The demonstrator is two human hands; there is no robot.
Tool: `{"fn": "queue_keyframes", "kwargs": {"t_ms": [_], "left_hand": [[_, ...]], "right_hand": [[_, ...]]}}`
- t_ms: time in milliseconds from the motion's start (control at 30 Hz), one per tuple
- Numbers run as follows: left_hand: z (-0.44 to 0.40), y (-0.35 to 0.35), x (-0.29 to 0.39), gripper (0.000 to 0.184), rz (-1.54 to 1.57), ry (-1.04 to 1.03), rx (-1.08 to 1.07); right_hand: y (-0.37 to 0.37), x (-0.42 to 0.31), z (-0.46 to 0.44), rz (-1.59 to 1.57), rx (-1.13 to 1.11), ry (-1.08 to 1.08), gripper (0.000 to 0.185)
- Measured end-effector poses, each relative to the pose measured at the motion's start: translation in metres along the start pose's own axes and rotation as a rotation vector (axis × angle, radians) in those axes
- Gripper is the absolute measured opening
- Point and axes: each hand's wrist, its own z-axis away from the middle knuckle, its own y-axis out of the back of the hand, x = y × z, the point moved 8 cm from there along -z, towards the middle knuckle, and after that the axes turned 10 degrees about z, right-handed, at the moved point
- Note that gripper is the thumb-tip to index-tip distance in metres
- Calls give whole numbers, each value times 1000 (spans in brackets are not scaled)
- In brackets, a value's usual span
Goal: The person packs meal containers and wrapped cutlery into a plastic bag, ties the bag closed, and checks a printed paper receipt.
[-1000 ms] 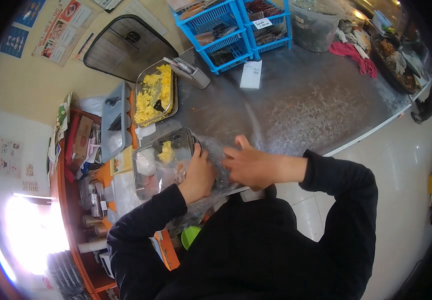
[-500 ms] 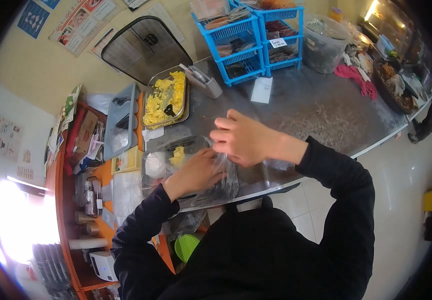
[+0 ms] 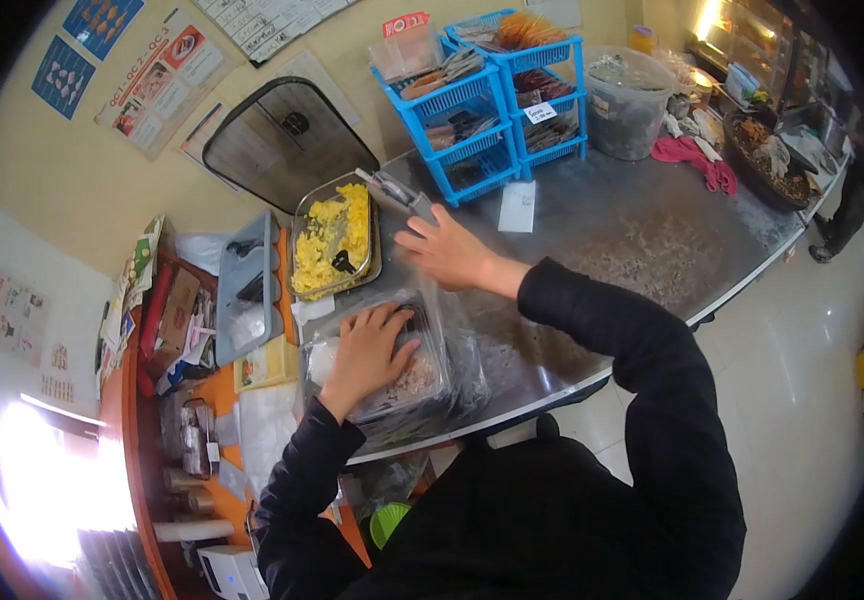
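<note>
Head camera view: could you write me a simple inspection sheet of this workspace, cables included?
Surface: metal table, marked with pale and brown stains.
Job's things: clear plastic film over a food tray.
Clutter: yellow food, blue baskets, paper slip, pink cloth.
Hands: left hand flat on the film, fingers spread; right hand raised near the gray holder, its grip unclear.
Cables: nothing clearly seen.
Surroundings: wall posters, shelves at picture left, person partly visible at far right.

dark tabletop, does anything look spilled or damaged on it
Yes: a mottled, brownish patch on the dark tabletop, on the near side of the pink cloth. It looks blotchy against smoother surface; stain or wear, I can't tell.
</note>
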Motion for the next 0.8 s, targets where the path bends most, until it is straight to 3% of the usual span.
{"fn": "queue_keyframes", "kwargs": {"t_ms": [133,233,367,467,533,633,700,800], "left_hand": [[-1,-4,-9,42,-46,115,-124],[11,3,-9,43,-105,146,-153],[52,47,-2,43,-246,101,52],[109,83,-28,48,-366,343,8],[143,121,-34,52,-550,506,135],[216,144,-118,45,-16,709,333],[231,143,-156,33,757,895,427],[217,153,-189,33,1193,794,612]], "right_hand": [[98,23,-20,-61,446,-152,41],[138,25,-8,-58,603,-35,35],[168,40,4,-47,523,70,20],[162,46,7,-127,422,43,13],[149,57,5,-497,235,-115,8],[127,55,-7,-1007,69,-237,21],[124,47,-19,-1369,28,-303,27],[130,43,-43,-1592,80,-274,27]]}}
